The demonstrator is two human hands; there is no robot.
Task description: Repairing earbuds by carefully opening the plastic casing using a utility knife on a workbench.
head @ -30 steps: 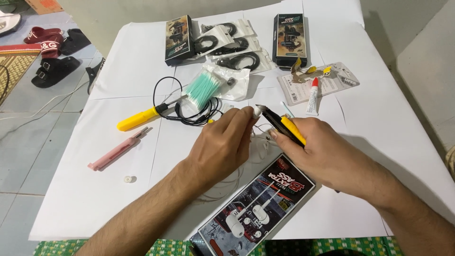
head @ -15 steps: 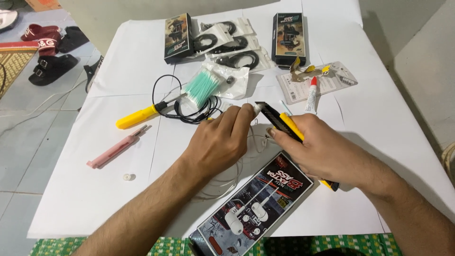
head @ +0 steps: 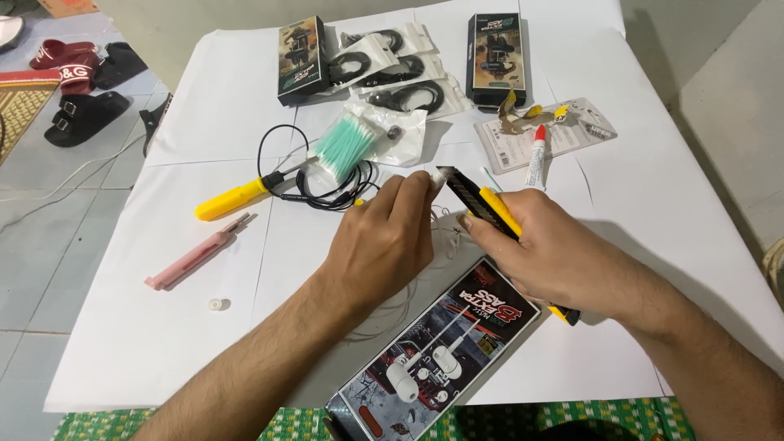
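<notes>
Two hands closed | left hand (head: 382, 245) pinches white earbud (head: 430, 181) | right hand (head: 549, 255) grips utility knife (head: 482, 204)

Both forearms are bare from the lower edge of the frame up to the wrists; no sleeve, watch, band or glove shows. The left hand (head: 380, 245) and right hand (head: 555, 257) wear no rings. The fingers (head: 408, 196) end in short, unpainted nails. Fine dark hair covers the forearms.

Earphone box (head: 433, 355) cut by bottom edge
</notes>
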